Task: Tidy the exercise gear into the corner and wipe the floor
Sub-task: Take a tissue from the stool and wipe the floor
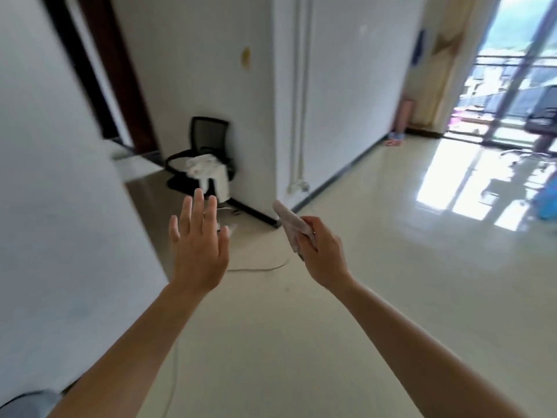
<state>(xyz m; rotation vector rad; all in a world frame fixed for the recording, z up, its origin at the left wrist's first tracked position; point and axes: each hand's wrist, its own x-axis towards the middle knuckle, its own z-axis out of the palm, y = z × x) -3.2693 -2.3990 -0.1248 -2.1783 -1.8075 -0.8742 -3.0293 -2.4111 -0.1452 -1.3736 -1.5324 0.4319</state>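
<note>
Cloth: a pale folded wad is held in the air above the floor, in front of the wall corner.
Right hand: fingers and thumb are curled round the wad's lower end.
Left hand: raised alongside, fingers straight and spread, nothing held.
Floor: glossy pale tile, crossed by a thin cable.
Chair: black, set against the wall, draped with white fabric.

bare left grip, bare right grip; grey garment lower-left
</note>
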